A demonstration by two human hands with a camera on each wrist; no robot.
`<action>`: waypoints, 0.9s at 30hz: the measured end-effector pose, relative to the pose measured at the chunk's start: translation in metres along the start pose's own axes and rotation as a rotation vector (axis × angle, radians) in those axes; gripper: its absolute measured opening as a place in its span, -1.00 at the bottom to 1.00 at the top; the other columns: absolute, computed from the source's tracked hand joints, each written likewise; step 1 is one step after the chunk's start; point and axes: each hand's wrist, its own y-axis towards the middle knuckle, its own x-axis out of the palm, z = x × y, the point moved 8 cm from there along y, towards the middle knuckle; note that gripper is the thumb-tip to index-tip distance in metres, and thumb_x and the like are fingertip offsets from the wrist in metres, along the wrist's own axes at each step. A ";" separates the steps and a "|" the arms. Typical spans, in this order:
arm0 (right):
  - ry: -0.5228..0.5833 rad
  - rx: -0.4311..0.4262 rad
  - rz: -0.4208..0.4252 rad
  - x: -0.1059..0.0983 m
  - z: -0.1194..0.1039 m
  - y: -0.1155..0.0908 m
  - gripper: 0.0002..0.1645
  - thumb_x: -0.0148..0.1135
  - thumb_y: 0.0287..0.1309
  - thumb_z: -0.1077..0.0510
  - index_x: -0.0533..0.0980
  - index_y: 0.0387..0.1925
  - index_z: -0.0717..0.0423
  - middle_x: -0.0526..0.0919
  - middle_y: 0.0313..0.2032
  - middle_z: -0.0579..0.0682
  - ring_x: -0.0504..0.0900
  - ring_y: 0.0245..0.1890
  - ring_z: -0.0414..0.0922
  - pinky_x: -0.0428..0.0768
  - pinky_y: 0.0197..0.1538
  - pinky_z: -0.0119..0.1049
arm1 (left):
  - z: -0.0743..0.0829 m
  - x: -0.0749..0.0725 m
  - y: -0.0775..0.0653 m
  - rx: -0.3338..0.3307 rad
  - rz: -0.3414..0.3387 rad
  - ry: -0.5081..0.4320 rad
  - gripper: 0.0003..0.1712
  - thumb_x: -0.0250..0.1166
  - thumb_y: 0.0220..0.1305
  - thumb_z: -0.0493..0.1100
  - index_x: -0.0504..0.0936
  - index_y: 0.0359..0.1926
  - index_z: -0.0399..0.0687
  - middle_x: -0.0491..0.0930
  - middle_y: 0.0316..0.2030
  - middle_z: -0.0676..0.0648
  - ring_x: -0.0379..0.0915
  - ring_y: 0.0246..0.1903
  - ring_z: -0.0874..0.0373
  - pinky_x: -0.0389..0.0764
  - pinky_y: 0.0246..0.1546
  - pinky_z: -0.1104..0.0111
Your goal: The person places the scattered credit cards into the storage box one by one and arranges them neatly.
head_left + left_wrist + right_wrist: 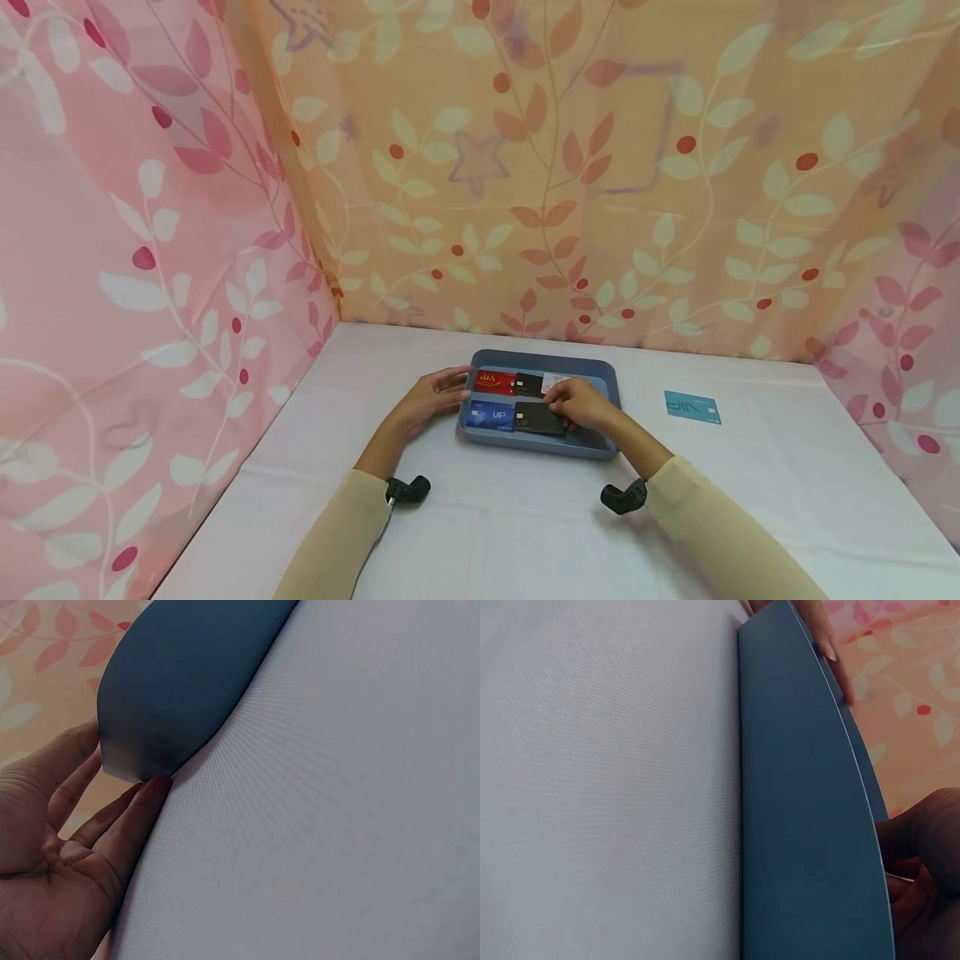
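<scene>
A blue-grey tray (611, 392) holds several cards in two rows. My left hand (431, 403) rests against its left end, fingers fairly straight; in the left wrist view the fingertips touch the tray's corner (187, 675). My right hand (581, 405) reaches over the tray's right part, thumb and fingers pinching the right edge of a black VIP card (536, 419) in the front row. Left of that card lies a blue VIP card (491, 416). In the back row are a red VIP card (495, 382), another black card (528, 384) and a whitish card (551, 381), partly hidden by the right hand.
A teal VIP card (692, 407) lies on the white tablecloth (510, 533) to the right of the tray. Floral cloth walls (420, 192) close off the back and both sides. Dark wrist cameras (408, 490) sit on both wrists.
</scene>
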 end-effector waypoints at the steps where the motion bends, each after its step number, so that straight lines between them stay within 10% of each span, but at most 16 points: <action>1: 0.003 0.006 0.005 0.000 0.001 0.000 -0.82 0.19 0.32 0.39 0.63 -0.12 0.42 0.56 -0.53 0.06 0.47 -0.67 -0.16 0.59 -0.58 -0.34 | 0.000 0.000 0.000 0.003 -0.001 0.001 -0.33 0.38 0.35 -0.23 0.43 0.44 -0.01 0.40 0.40 -0.17 0.36 0.36 -0.10 0.50 0.26 0.08; 27: -0.057 -0.001 0.067 -0.004 0.002 -0.004 -0.90 0.33 0.23 0.37 0.65 -0.22 0.36 0.60 -0.54 0.01 0.51 -0.67 -0.17 0.63 -0.55 -0.30 | -0.002 -0.002 0.002 -0.005 0.001 -0.011 -0.32 0.44 0.29 -0.20 0.48 0.41 0.03 0.44 0.37 -0.12 0.39 0.35 -0.06 0.51 0.26 0.11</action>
